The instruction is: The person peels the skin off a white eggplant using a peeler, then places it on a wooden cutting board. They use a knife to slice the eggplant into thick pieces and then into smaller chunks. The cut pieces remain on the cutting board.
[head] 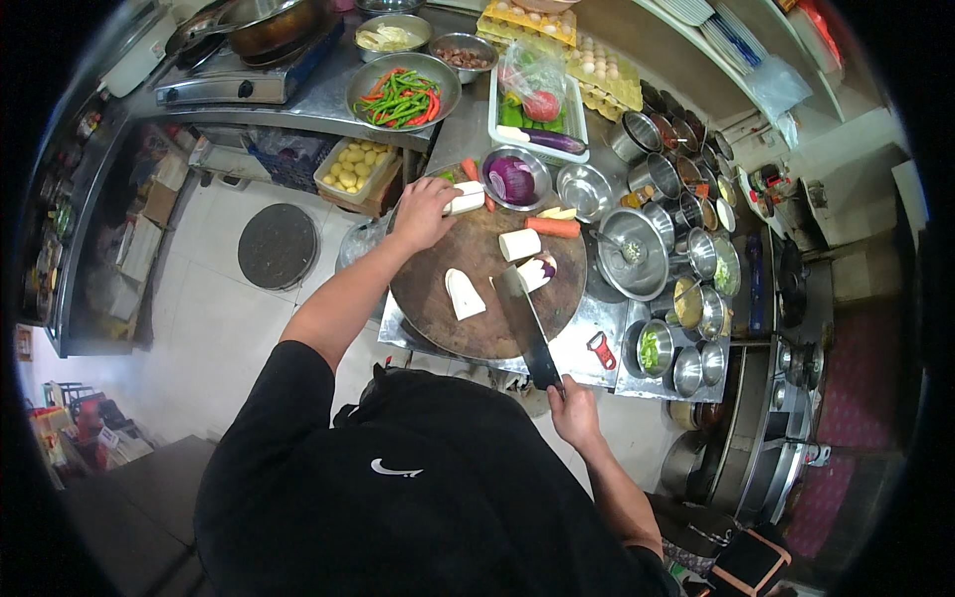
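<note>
My right hand [574,409] grips the handle of a Chinese cleaver [528,321], its blade lying over the near right part of a round wooden chopping board [477,254]. Beside the blade's far end is an eggplant end piece [536,274], peeled except for some purple skin. At the board's far left, my left hand [425,213] has its fingers over peeled white eggplant pieces [465,197]. A halved white piece [463,294] lies flat near the middle, and a short peeled cylinder [520,244] stands apart to the right.
Carrots [552,227] lie at the board's far edge near a bowl with a cut red onion [511,180]. A red peeler [601,351] is on the steel table to the right, with several metal bowls [634,254] beyond. Chili peppers [403,97] fill a bowl at the back.
</note>
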Motion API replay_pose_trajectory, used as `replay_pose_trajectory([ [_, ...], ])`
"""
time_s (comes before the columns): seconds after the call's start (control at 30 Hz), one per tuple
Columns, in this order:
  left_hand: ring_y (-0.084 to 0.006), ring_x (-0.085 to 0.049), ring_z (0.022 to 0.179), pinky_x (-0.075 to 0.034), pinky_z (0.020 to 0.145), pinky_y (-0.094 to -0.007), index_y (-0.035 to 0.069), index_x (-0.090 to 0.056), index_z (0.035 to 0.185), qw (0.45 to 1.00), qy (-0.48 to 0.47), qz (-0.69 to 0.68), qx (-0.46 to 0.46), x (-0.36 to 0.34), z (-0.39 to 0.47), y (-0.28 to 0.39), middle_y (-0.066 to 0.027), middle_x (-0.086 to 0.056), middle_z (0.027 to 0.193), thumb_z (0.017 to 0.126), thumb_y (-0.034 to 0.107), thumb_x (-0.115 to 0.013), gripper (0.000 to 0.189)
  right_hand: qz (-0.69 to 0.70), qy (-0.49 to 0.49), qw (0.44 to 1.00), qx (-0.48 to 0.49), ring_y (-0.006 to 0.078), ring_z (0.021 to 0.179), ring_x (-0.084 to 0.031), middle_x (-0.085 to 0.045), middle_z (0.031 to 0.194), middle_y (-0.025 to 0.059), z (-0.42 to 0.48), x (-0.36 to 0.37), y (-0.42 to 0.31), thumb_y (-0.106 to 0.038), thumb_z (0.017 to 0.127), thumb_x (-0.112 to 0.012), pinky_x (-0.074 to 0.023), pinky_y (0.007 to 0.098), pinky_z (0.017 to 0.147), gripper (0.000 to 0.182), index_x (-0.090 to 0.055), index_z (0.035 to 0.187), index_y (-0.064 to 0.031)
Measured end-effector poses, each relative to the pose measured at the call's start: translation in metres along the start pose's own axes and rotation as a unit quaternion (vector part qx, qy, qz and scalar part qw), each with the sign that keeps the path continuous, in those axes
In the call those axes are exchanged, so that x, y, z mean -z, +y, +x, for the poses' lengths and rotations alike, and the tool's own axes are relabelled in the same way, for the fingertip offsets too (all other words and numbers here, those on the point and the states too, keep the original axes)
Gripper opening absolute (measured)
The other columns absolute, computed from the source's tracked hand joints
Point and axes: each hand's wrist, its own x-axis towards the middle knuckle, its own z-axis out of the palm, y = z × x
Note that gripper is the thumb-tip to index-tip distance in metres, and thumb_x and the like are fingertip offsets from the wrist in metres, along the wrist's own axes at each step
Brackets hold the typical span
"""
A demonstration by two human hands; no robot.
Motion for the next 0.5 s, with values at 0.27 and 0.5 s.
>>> replay_pose_trajectory([
  [0.27,-0.0375,-0.058,0.121,-0.047,0.104,-0.0490,0.011,-0.069,0.118,0.986,0.004,-0.118,-0.120,0.006,-0.070,0.030,-0.0136,-0.061,0.124,0.079,0.015,-0.083,0.042,0.004,0.005,1.000,0.016,0.0526,0.075,-0.067,-0.069,0.079,0.0292,-0.001,-0.002,-0.020,-0.020,0.100,-0.065,-0.0529,0.0607,0.068,0.020,-0.061,0.104,-0.0006],
  [0.5,-0.0387,-0.052,0.127,-0.045,0.107,-0.0490,0.012,-0.069,0.116,0.974,-0.049,-0.192,-0.108,0.002,-0.124,0.070,-0.0137,-0.057,0.128,0.076,0.021,-0.090,0.046,-0.010,-0.011,0.999,0.033,0.0518,0.074,-0.067,-0.068,0.077,0.0295,0.009,0.008,-0.047,-0.019,0.101,-0.064,-0.0532,0.0602,0.067,0.021,-0.061,0.105,0.0006],
])
